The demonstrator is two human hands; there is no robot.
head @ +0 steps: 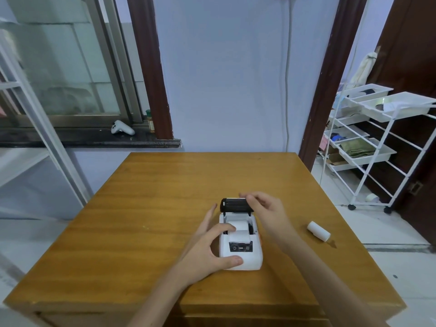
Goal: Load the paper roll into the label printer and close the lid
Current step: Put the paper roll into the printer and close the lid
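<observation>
White paper roll (pixel 237 228) already seated in small white plastic label printer (pixel 240 253); black hinged lid (pixel 234 205) upright, pinched by right hand (pixel 264 208); left hand (pixel 212 246) gripped printer body; closing remained.

White printer (pixel 240 253), lid (pixel 236 205) up, roll (pixel 237 226) inside.

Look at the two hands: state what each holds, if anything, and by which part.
The left hand steadies the label printer by its left side and front corner. The right hand grips the top edge of the raised lid.
</observation>
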